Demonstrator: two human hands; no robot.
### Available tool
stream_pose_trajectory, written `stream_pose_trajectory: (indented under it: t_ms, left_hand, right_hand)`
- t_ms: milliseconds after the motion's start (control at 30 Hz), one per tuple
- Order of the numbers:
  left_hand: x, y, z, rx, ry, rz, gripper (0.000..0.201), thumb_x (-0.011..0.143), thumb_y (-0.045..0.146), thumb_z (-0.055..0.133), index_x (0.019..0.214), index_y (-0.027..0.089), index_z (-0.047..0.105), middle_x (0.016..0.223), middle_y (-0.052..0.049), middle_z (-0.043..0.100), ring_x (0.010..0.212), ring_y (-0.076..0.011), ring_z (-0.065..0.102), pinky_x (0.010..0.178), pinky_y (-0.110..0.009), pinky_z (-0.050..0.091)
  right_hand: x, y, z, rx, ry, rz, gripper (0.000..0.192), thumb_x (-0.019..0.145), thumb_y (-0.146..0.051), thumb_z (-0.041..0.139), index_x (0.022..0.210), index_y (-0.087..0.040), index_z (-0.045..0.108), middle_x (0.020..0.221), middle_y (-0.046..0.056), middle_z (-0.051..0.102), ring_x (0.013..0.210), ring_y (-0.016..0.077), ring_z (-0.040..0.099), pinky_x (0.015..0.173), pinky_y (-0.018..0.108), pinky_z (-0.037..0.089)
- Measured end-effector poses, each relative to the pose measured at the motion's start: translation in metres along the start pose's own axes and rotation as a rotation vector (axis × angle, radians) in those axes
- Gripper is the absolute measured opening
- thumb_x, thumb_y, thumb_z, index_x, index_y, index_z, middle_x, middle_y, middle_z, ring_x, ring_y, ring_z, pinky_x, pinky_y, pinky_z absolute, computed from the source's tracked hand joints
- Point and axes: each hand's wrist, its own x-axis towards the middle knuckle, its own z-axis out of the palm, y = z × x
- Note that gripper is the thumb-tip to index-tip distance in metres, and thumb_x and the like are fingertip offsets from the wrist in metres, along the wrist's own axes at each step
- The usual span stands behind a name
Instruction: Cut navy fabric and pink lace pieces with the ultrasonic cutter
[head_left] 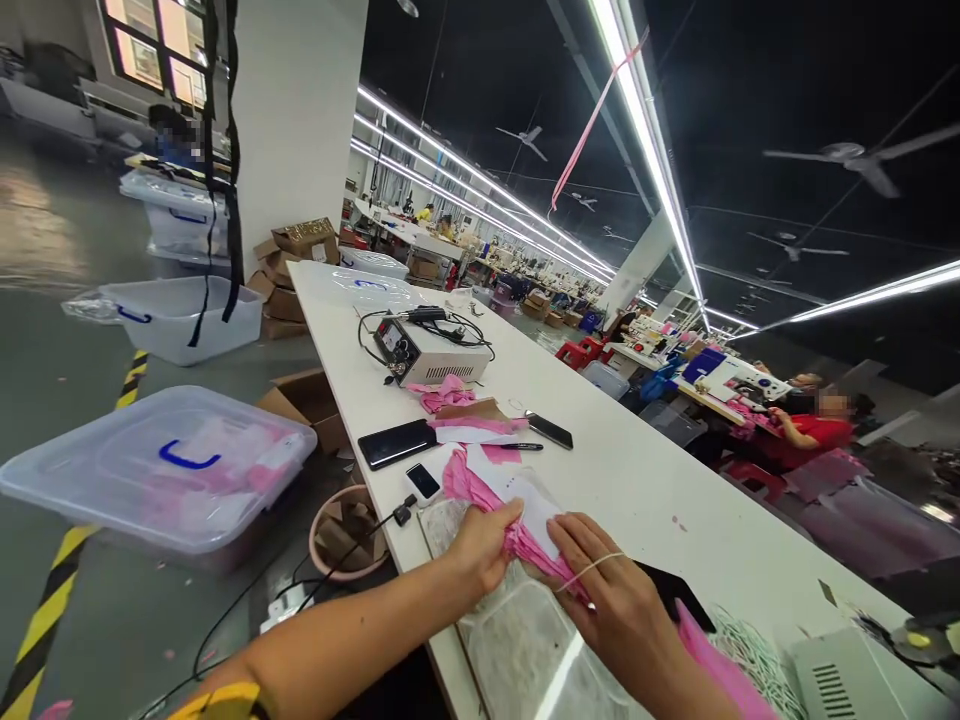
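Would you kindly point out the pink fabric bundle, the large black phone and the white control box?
pink fabric bundle (pixel 466 485), head view, its free end.
large black phone (pixel 396 443), head view, screen centre.
white control box (pixel 439 362), head view, top panel.

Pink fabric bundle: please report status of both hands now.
Left hand and right hand both grip pink fabric bundle. Bundle over clear bag. Phone nearby, apart.
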Motion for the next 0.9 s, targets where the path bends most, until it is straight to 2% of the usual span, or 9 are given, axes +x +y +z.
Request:
stream_pose_trajectory:
  t_ms: [133,233,333,433,533,633,700,767,900]
  left_hand:
    - [-0.001,-0.004,-0.006,0.116,0.05,0.069,0.018,0.07,0.006,0.073,0.087,0.011,0.068,0.074,-0.006,0.072,0.066,-0.0184,0.068,0.067,-0.028,0.055]
    - [0.003,-0.007,-0.007,0.18,0.08,0.14,0.016,0.069,0.008,0.074,0.084,0.012,0.068,0.077,-0.006,0.072,0.072,-0.0185,0.067,0.071,-0.028,0.053]
    - [0.009,-0.01,-0.006,0.23,0.101,0.22,0.018,0.066,0.01,0.077,0.081,0.012,0.068,0.081,-0.006,0.072,0.076,-0.0181,0.066,0.072,-0.025,0.051]
    - [0.013,-0.013,-0.004,0.267,0.104,0.238,0.02,0.064,0.011,0.079,0.079,0.012,0.067,0.077,-0.006,0.07,0.073,-0.0178,0.064,0.069,-0.025,0.05]
    - [0.014,-0.013,-0.004,0.29,0.085,0.218,0.02,0.064,0.013,0.078,0.08,0.011,0.066,0.074,-0.006,0.07,0.068,-0.0178,0.063,0.065,-0.026,0.051]
    - [0.014,-0.013,-0.005,0.293,0.06,0.212,0.025,0.063,0.015,0.078,0.085,0.012,0.066,0.08,-0.006,0.071,0.073,-0.018,0.065,0.068,-0.026,0.052]
    - [0.014,-0.015,-0.007,0.298,0.059,0.201,0.028,0.063,0.015,0.078,0.089,0.012,0.066,0.083,-0.006,0.072,0.076,-0.0179,0.066,0.071,-0.027,0.053]
    - [0.014,-0.018,-0.01,0.315,0.068,0.175,0.028,0.063,0.016,0.078,0.088,0.011,0.066,0.081,-0.007,0.072,0.073,-0.0184,0.066,0.07,-0.028,0.054]
    - [0.015,-0.026,-0.012,0.359,0.065,0.188,0.028,0.066,0.022,0.076,0.089,0.01,0.066,0.082,-0.009,0.072,0.073,-0.0193,0.067,0.065,-0.028,0.054]
  right_hand:
    - [-0.003,-0.013,0.008,0.02,-0.156,0.038,0.051,0.088,-0.016,0.049,0.139,-0.019,0.045,0.116,0.014,0.064,0.108,0.0254,0.064,0.083,0.037,0.061]
    - [-0.006,-0.024,0.013,-0.103,-0.237,-0.049,0.075,0.071,0.001,0.046,0.144,-0.012,0.038,0.124,0.021,0.06,0.116,0.0327,0.059,0.09,0.047,0.057]
    - [-0.01,-0.033,0.017,-0.225,-0.236,-0.093,0.088,0.061,0.002,0.045,0.148,-0.003,0.027,0.134,0.029,0.051,0.127,0.0405,0.049,0.095,0.055,0.052]
    - [-0.01,-0.034,0.016,-0.233,-0.242,-0.124,0.086,0.067,0.002,0.045,0.15,-0.005,0.023,0.134,0.026,0.054,0.127,0.0395,0.05,0.096,0.058,0.051]
    - [-0.006,-0.027,0.007,-0.092,-0.294,-0.142,0.081,0.074,-0.001,0.044,0.152,-0.013,0.023,0.137,0.019,0.053,0.132,0.0381,0.044,0.098,0.061,0.048]
    - [-0.003,-0.017,-0.005,0.157,-0.393,-0.065,0.071,0.086,-0.005,0.04,0.152,-0.025,0.023,0.145,0.009,0.048,0.14,0.0309,0.033,0.106,0.058,0.041]
    - [-0.003,-0.01,-0.009,0.299,-0.474,0.027,0.064,0.092,-0.011,0.038,0.151,-0.03,0.022,0.146,0.006,0.046,0.14,0.0262,0.032,0.11,0.053,0.038]
    - [-0.006,-0.004,-0.008,0.379,-0.512,0.104,0.059,0.096,-0.017,0.038,0.151,-0.031,0.023,0.145,0.005,0.048,0.138,0.0245,0.036,0.108,0.048,0.041]
    - [-0.014,0.002,0.002,0.4,-0.448,0.154,0.057,0.096,-0.014,0.034,0.149,-0.033,0.028,0.135,0.005,0.057,0.129,0.0231,0.049,0.103,0.047,0.048]
